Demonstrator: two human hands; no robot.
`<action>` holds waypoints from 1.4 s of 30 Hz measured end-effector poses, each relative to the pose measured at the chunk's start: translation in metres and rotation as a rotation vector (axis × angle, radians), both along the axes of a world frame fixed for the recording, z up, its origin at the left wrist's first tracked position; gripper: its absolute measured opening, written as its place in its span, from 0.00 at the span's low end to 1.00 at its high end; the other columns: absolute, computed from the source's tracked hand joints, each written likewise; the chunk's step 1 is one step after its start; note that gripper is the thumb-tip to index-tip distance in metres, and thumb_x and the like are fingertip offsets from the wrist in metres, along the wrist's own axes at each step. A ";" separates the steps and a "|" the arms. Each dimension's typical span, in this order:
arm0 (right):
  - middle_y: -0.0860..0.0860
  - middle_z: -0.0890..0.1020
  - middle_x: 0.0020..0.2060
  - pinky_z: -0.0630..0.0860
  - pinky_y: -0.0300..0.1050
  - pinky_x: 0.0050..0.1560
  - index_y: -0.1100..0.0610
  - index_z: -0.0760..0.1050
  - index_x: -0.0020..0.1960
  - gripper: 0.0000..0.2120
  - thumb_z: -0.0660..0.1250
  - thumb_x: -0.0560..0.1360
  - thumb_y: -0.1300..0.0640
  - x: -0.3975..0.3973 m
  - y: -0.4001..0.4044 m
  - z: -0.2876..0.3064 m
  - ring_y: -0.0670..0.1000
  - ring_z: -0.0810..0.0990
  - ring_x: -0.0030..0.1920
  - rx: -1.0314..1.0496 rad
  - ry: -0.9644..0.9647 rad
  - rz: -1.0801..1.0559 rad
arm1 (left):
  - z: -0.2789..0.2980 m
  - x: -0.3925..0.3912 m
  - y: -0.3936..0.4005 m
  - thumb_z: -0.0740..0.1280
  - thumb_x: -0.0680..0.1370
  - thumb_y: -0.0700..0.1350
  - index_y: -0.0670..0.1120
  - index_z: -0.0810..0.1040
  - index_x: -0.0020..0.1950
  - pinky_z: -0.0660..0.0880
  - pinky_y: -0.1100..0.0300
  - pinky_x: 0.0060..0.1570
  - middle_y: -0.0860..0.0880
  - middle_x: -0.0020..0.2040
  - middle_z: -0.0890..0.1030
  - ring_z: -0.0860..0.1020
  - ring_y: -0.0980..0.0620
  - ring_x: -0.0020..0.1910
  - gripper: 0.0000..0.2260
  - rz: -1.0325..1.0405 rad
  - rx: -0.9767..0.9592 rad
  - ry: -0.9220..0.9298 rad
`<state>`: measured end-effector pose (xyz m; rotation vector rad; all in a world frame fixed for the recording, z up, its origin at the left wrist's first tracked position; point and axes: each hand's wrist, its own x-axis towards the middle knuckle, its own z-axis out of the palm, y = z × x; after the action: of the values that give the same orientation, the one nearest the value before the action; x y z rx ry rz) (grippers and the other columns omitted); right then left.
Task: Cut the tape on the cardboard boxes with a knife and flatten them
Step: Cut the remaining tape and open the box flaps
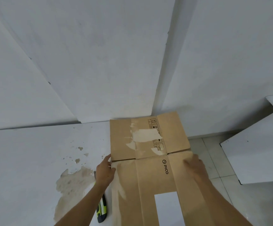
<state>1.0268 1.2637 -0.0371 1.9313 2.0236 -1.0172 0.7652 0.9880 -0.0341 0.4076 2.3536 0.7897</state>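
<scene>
A brown cardboard box [150,144] printed PICO lies opened out and nearly flat on a white table [26,152], its far flaps reaching the wall. Torn pale patches mark where tape or a label was. My left hand [105,170] holds the box's left edge at the fold line, thumb on top of the cardboard. On the right part of the box, my right hand [196,167] lies palm down, blurred. A green and black utility knife [102,211] rests on the table beside the box, partly under my left forearm.
The tabletop has a large peeled, stained patch [73,181] left of the knife. A white wall rises right behind the box. To the right lie a tiled floor [214,157] and a white board or tabletop [254,152].
</scene>
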 end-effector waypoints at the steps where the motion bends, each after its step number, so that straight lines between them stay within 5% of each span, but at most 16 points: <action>1: 0.62 0.73 0.65 0.75 0.58 0.60 0.61 0.62 0.73 0.29 0.67 0.79 0.47 -0.001 0.000 -0.003 0.63 0.73 0.64 -0.004 -0.035 0.016 | -0.004 0.001 -0.001 0.69 0.76 0.33 0.46 0.71 0.77 0.78 0.57 0.50 0.45 0.53 0.84 0.82 0.47 0.51 0.29 0.006 0.014 0.027; 5: 0.57 0.62 0.73 0.70 0.59 0.66 0.62 0.48 0.80 0.46 0.69 0.76 0.42 -0.010 -0.020 -0.003 0.59 0.61 0.73 0.009 -0.151 0.075 | -0.017 0.006 -0.007 0.74 0.75 0.35 0.46 0.71 0.77 0.80 0.48 0.58 0.44 0.59 0.83 0.82 0.45 0.56 0.31 -0.013 0.079 0.112; 9: 0.58 0.61 0.71 0.72 0.58 0.67 0.60 0.45 0.81 0.45 0.64 0.78 0.38 -0.015 -0.038 -0.008 0.59 0.61 0.72 0.106 -0.180 0.135 | -0.012 0.011 -0.007 0.75 0.77 0.47 0.49 0.64 0.81 0.75 0.49 0.66 0.49 0.78 0.67 0.69 0.46 0.75 0.35 -0.251 -0.095 0.268; 12: 0.62 0.56 0.74 0.69 0.60 0.71 0.56 0.43 0.82 0.45 0.58 0.78 0.32 -0.019 -0.055 -0.016 0.61 0.59 0.75 0.154 -0.252 0.199 | -0.012 0.019 -0.011 0.68 0.82 0.54 0.55 0.61 0.82 0.70 0.47 0.71 0.53 0.84 0.55 0.55 0.49 0.83 0.30 -0.521 -0.216 0.342; 17: 0.65 0.46 0.78 0.67 0.62 0.73 0.51 0.40 0.83 0.48 0.55 0.76 0.26 -0.019 -0.063 -0.019 0.64 0.51 0.79 0.168 -0.320 0.273 | -0.020 0.025 -0.013 0.54 0.86 0.60 0.54 0.45 0.85 0.56 0.49 0.80 0.52 0.84 0.40 0.43 0.46 0.84 0.31 -0.653 -0.393 0.308; 26: 0.67 0.46 0.79 0.69 0.60 0.72 0.54 0.37 0.83 0.55 0.61 0.74 0.25 -0.024 -0.052 -0.012 0.66 0.51 0.80 0.073 -0.375 0.319 | -0.023 0.016 -0.008 0.53 0.86 0.59 0.55 0.39 0.84 0.52 0.43 0.80 0.54 0.83 0.35 0.38 0.46 0.83 0.32 -0.697 -0.451 0.233; 31: 0.66 0.43 0.80 0.62 0.66 0.75 0.53 0.38 0.83 0.50 0.56 0.77 0.26 -0.026 -0.064 -0.003 0.67 0.49 0.81 0.114 -0.451 0.363 | -0.013 0.014 -0.021 0.60 0.85 0.49 0.51 0.48 0.85 0.57 0.48 0.80 0.51 0.85 0.42 0.43 0.46 0.84 0.31 -0.669 -0.328 0.263; 36: 0.61 0.45 0.82 0.54 0.64 0.79 0.56 0.44 0.84 0.38 0.55 0.83 0.39 -0.054 -0.125 -0.001 0.62 0.44 0.82 0.211 -0.278 0.666 | 0.004 0.014 -0.068 0.61 0.84 0.45 0.51 0.68 0.79 0.64 0.53 0.76 0.52 0.80 0.67 0.62 0.51 0.80 0.22 -0.487 -0.186 0.319; 39: 0.59 0.52 0.81 0.53 0.59 0.80 0.57 0.49 0.83 0.34 0.56 0.84 0.43 -0.085 -0.165 0.008 0.61 0.50 0.81 0.189 -0.158 0.810 | 0.011 0.009 -0.103 0.62 0.84 0.45 0.53 0.75 0.73 0.73 0.56 0.66 0.54 0.70 0.77 0.73 0.52 0.71 0.18 -0.404 -0.152 0.282; 42: 0.55 0.66 0.74 0.65 0.51 0.73 0.56 0.60 0.76 0.26 0.58 0.83 0.46 -0.120 -0.198 0.019 0.57 0.63 0.74 0.148 0.003 0.878 | 0.016 -0.003 -0.137 0.64 0.83 0.44 0.53 0.78 0.70 0.74 0.60 0.64 0.56 0.66 0.80 0.78 0.54 0.65 0.16 -0.369 -0.117 0.265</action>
<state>0.9064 1.0655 -0.0181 0.8555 2.5851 -0.6382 0.7621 0.8509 -0.0180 0.9114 2.4423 0.4429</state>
